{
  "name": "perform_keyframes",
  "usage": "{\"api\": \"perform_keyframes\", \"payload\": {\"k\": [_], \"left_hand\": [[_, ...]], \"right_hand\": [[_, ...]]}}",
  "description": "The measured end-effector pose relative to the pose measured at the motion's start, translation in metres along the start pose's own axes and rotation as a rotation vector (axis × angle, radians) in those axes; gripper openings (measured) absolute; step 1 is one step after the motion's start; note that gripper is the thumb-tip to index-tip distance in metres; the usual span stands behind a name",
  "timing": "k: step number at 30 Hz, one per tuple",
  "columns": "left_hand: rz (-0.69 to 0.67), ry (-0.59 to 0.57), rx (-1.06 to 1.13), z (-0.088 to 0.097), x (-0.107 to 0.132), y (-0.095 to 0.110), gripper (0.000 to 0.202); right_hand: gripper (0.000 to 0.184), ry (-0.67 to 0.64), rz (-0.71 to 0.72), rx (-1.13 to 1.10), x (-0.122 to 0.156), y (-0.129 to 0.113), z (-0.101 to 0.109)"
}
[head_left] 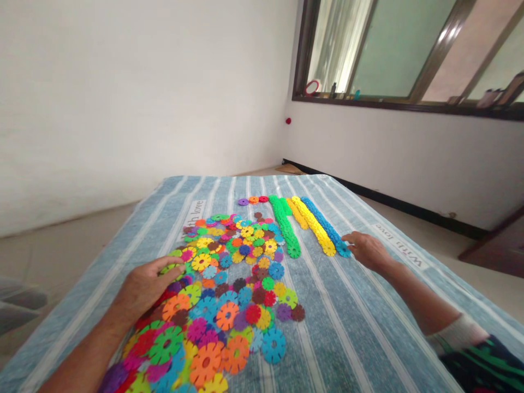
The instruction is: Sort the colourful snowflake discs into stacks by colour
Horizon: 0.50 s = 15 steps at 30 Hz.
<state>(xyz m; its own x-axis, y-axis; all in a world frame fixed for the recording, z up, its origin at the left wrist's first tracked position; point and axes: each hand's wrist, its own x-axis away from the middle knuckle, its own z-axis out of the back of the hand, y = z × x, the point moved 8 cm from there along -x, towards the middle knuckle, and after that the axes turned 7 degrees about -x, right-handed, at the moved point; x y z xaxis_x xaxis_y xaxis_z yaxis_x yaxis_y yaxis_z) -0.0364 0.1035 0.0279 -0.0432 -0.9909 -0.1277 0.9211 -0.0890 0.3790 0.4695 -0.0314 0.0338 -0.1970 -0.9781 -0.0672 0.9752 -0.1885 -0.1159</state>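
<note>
Rows of toy discs lie lined up by colour on the striped sheet (347,316): a green row (284,226), a short orange row (298,214), a yellow row (313,226) and a blue row (327,226). The mixed pile (221,295) nearer me is by far the larger share, unsorted. My left hand (143,286) rests flat on it, fingers spread, holding nothing. My right hand (366,250) reaches to the blue row's near end, fingertips at the last disc; whether they pinch it I cannot tell.

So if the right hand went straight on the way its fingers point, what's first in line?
The right hand would first meet the near end of the blue row; it seems almost touching it, though depth is unclear.
</note>
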Motion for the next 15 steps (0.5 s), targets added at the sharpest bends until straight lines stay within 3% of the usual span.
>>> {"api": "perform_keyframes", "payload": {"k": [9, 15], "left_hand": [[0.001, -0.026, 0.029, -0.008, -0.001, -0.007, 0.051], [-0.046, 0.017, 0.056, 0.002, 0.005, 0.006, 0.045]], "right_hand": [[0.041, -0.038, -0.065, -0.054, 0.008, 0.005, -0.01], [0.045, -0.043, -0.087, -0.056, 0.008, 0.005, -0.013]]}}
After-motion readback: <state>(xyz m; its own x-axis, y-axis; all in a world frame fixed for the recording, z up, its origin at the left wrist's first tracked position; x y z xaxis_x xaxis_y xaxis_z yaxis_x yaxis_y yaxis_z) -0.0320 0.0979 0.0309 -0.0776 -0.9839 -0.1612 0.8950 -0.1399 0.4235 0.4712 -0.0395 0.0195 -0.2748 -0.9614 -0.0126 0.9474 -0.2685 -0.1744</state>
